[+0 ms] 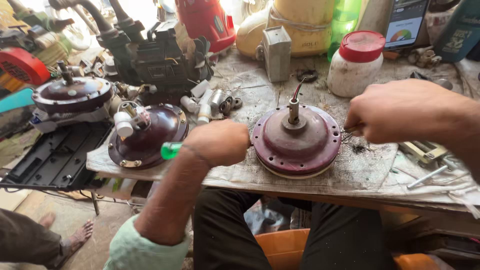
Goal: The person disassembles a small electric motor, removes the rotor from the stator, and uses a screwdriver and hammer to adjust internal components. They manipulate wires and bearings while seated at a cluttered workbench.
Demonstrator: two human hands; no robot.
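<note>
Three maroon motor housings point(296, 141), two hands point(220, 142), one white jar point(356, 64)

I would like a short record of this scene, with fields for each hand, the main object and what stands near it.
left hand: closed around a tool with a green handle, at the left edge of the motor
right hand: closed on a thin metal tool at the right edge
main object: round maroon motor housing, shaft upright
surface: worn cloth-covered bench
nearby: second maroon housing, white jar with red lid
</note>
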